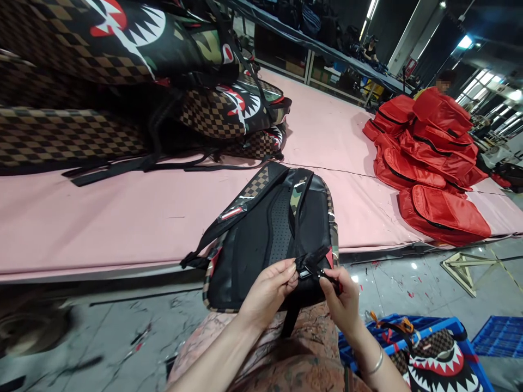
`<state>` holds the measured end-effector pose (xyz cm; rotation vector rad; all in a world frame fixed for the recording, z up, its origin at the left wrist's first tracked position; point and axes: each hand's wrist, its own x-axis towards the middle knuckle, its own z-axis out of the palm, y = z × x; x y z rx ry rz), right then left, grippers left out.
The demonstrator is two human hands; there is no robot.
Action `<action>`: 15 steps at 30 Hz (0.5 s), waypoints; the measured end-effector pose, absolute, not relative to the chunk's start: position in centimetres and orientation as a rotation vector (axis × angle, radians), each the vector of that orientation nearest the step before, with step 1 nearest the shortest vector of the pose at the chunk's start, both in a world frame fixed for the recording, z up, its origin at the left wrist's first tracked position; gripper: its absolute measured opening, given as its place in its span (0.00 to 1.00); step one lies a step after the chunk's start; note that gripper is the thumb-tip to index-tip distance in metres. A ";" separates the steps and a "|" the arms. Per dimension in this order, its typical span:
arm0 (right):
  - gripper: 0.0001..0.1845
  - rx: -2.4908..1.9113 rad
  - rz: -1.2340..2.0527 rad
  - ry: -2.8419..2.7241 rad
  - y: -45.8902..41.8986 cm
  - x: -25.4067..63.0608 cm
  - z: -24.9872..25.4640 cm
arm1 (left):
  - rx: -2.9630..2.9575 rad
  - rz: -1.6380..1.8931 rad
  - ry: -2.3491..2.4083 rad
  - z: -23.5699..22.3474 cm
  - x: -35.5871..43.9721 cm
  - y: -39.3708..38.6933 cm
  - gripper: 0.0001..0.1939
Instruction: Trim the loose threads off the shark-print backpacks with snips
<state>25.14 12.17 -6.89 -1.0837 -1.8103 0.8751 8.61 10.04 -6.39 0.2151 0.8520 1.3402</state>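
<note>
A black backpack (253,261) with checkered and camouflage trim lies back side up, partly over the table's front edge and against my body. Its two shoulder straps lie across the padded back panel. Near the backpack's lower right corner, my left hand (275,283) pinches a black strap adjuster buckle (304,272) on the end of one strap. Just to the right, my right hand (341,294) pinches black webbing by the same buckle, with its fingertips closed. The exact threading of the webbing is too small to make out.
Checkered shark-mouth backpacks (229,111) are piled at left on the pink-covered table (163,218). Red bags (433,147) are heaped at right. A blue crate (453,326) with shark-mouth pieces stands on the floor at lower right. People sit farther back.
</note>
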 end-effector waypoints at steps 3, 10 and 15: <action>0.07 -1.055 0.736 -1.891 12.0 25.6 -6.8 | 0.230 1.317 0.834 -6.4 8.8 10.1 0.10; 0.09 -0.960 0.646 -2.040 12.6 25.8 -6.4 | 0.251 1.286 0.808 -6.6 8.7 10.2 0.10; 0.07 -0.929 0.588 -2.129 13.1 25.8 -6.2 | 0.259 1.285 0.859 -6.4 8.7 10.2 0.11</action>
